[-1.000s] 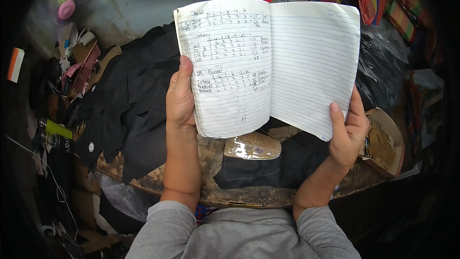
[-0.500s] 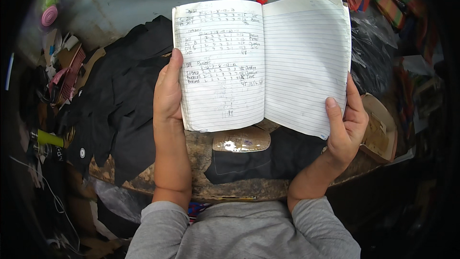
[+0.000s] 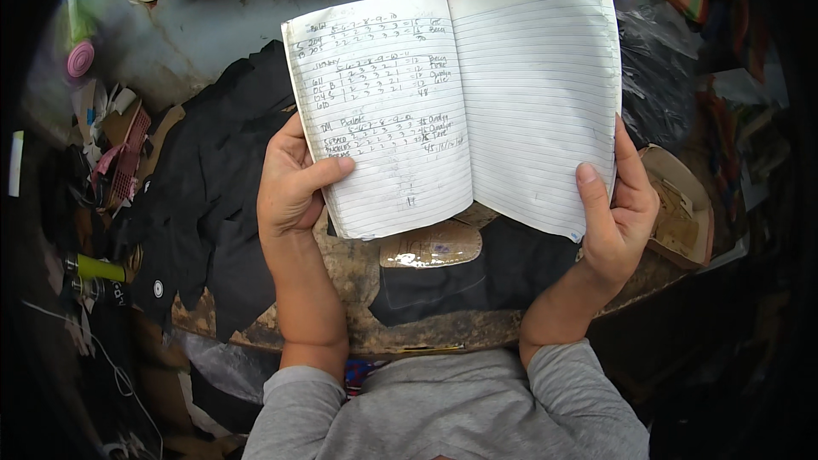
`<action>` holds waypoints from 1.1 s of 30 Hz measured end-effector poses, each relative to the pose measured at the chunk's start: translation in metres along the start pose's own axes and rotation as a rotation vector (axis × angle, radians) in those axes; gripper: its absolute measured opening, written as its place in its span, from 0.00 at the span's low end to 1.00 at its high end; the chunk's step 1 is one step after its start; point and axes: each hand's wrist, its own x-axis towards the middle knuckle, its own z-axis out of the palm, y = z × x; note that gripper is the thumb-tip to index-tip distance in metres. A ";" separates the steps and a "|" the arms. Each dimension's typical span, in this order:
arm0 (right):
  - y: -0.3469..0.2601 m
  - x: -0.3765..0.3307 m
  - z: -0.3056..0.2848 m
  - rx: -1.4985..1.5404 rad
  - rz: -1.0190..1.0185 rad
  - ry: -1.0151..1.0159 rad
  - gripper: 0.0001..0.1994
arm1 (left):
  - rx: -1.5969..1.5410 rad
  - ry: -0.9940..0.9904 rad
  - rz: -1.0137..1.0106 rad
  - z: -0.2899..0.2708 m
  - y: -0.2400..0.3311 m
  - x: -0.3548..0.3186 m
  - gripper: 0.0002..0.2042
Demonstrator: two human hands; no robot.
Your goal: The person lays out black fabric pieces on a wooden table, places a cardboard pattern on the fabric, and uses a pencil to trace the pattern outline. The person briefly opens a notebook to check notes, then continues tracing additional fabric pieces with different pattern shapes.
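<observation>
An open lined notebook [image 3: 541, 102] is held up in front of me over the worktable. Handwriting fills much of its left page; the right page is ruled and shows almost no writing. My left hand [image 3: 294, 179] grips the left edge, thumb lying across the page and fingers behind it. At the lower right edge, my right hand [image 3: 620, 213] pinches the notebook, its thumb on the page. Below the notebook, a tan rounded template [image 3: 430, 245] with shiny tape lies on black material [image 3: 477, 285], which bears a faint pale outline.
Black sheets of material [image 3: 213, 179] spread across the table's left side. A worn wooden table edge [image 3: 324, 336] runs before me. To the right sits a cardboard tray [image 3: 682, 204] with scraps. A pink basket [image 3: 130, 149] and a yellow-green cylinder [image 3: 98, 268] are at left.
My left thumb has moved from the notebook's edge onto the written page. The notebook's left side has shifted slightly left and tilted; my right hand keeps its grip.
</observation>
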 end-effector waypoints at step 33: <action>0.006 -0.002 -0.006 -0.063 -0.158 0.086 0.21 | 0.023 0.063 0.098 -0.002 0.003 -0.005 0.21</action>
